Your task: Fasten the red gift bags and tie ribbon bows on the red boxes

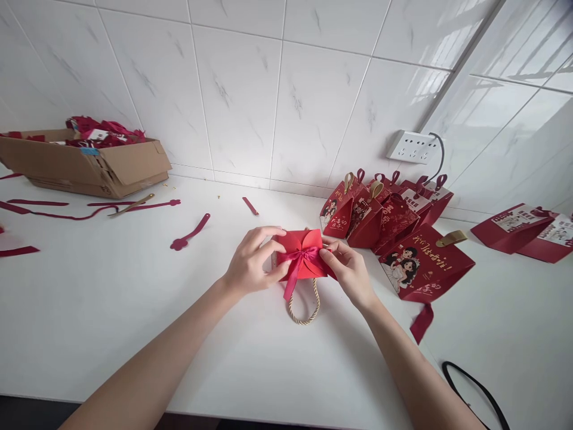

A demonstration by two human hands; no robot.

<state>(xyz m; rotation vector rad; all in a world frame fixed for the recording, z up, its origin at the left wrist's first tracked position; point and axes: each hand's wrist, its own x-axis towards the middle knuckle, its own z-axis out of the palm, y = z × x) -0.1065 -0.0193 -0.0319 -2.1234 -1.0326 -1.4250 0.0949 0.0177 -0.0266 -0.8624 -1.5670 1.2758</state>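
Observation:
A small red gift box (pixel 293 239) with curved top flaps is between my two hands, above the white table. A magenta ribbon (pixel 293 280) is tied in a knot across its middle, one tail hanging down the front. From under the box a gold twisted cord handle (pixel 305 321) loops out toward me. My left hand (pixel 257 260) grips the box's left side, fingers on the upper edge and thumb at the lower front. My right hand (pixel 347 266) pinches the right side by the ribbon, its fingertips partly hidden behind the box.
Several red printed gift boxes (pixel 396 218) with loop handles stand at right, with more red boxes (pixel 513 227) beyond. A cardboard box (pixel 102 167) of red items sits back left. Loose straps (pixel 192 233) lie on the table (pixel 224 370). A black cable (pixel 477 382) curves near front right.

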